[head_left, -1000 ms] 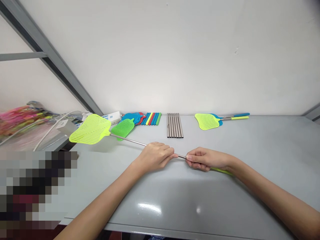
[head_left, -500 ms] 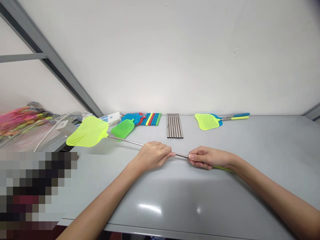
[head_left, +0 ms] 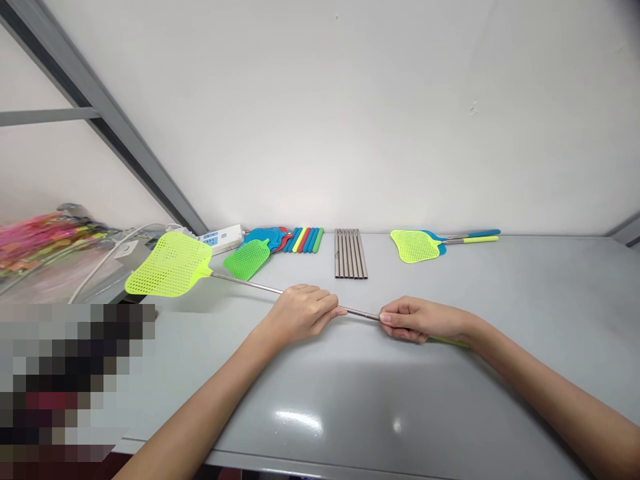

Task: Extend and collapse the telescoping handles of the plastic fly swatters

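Observation:
A fly swatter (head_left: 173,265) with a yellow-green mesh head and a thin metal rod stretches between my hands above the grey table. My left hand (head_left: 307,312) is closed around the middle of the rod. Farther along, my right hand (head_left: 413,319) pinches the rod with thumb and fingers; most of the yellow-green handle is hidden beneath that hand and wrist. Behind my hands, several metal tubes (head_left: 350,255) lie side by side. Two finished-looking swatters, one yellow-green (head_left: 415,247) and one blue (head_left: 483,233), lie together at the back right.
Several coloured handle grips (head_left: 303,240) lie in a row at the back, beside blue swatter heads (head_left: 260,236) and a green one (head_left: 247,259). A white power strip (head_left: 223,239) is behind them. Colourful packed items (head_left: 45,243) and a cable sit left. The table (head_left: 540,333) meets a wall.
The swatter's head and my left hand have shifted slightly left, while my right hand has moved a little right. A bit more rod shows beside the head.

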### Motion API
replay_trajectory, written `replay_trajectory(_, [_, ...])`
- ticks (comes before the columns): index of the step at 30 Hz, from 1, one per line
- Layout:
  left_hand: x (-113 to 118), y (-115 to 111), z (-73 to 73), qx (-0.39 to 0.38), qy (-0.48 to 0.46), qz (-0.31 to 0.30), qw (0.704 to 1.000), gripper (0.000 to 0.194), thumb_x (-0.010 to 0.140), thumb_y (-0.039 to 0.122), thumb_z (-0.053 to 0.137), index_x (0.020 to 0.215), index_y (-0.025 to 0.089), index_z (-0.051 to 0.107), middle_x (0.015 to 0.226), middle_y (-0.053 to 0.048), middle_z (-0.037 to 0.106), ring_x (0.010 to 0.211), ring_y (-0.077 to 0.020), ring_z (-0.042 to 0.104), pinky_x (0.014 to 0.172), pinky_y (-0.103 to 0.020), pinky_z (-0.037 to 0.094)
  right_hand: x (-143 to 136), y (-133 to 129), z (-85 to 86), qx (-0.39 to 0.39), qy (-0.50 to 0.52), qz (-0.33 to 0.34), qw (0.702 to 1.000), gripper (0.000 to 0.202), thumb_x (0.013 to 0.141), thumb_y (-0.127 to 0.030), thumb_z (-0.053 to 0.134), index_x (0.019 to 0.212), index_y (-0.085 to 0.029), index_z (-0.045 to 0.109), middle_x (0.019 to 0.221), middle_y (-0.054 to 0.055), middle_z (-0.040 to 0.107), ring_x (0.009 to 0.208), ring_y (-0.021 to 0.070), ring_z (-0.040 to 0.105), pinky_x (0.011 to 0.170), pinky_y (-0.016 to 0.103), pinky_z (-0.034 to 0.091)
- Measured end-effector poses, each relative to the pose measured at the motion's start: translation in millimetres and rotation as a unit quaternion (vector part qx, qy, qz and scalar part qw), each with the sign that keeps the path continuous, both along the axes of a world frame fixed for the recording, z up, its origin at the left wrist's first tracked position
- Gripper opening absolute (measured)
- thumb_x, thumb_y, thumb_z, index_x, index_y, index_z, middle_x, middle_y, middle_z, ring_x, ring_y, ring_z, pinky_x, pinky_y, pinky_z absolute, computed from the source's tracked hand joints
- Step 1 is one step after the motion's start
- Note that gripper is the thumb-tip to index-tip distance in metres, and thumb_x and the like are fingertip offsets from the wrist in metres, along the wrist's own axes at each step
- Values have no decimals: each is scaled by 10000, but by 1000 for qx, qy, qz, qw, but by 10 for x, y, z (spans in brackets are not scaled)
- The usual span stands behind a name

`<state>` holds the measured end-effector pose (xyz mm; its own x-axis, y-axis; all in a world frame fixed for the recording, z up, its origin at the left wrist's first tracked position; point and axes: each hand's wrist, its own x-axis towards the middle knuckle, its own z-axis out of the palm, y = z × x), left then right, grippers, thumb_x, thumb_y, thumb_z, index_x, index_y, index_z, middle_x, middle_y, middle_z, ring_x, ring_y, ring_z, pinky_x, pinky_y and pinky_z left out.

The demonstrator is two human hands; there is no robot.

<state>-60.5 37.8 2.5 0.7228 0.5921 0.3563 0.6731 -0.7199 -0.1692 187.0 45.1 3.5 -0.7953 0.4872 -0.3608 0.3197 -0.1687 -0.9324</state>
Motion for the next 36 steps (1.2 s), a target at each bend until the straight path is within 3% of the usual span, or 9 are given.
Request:
replay_trajectory(4, [32,-45,-54,-32,-22,9,999,288,862,334,356,663,174,490,574,27,535,562,-100,490,535,-231,292,10,4,-51,-37,-16,-22,999,357,759,-479,490,722,-125,521,559,-47,357,437,37,253,386,183,186])
replay_trajectory(8, [43,-66,-58,-21,-53,22,998,290,844,357,384,650,175,501,565,24,523,554,-99,474,526,-235,282,77,39,-72,-55,-7,-34,998,418,796,-492,422,821,-104,577,550,-32,423,389,30,270,374,194,191])
replay_trajectory(21, [7,-48,-35,-16,-89,58,994,298,812,400,430,654,183,558,564,12,539,549,-106,451,543,-237,301,110,33,-15,4,-24,-20,999,360,791,-441,471,942,-133,581,563,-40,446,363,19,273,348,187,180])
replay_trajectory(30, [125,-120,-32,-13,-92,41,995,287,825,378,416,668,180,553,584,4,526,565,-112,445,542,-251,292,15,-29,-19,11,-8,-41,999,318,774,-415,497,855,-123,593,563,-36,448,369,25,290,332,180,189])
replay_trajectory(36, [302,-225,-134,-20,-62,-8,998,256,843,351,403,696,187,534,589,20,514,544,-115,419,504,-259,258,-114,-110,-41,42,-15,-33,998,348,784,-463,456,820,-138,573,447,-84,332,321,24,226,310,176,172])
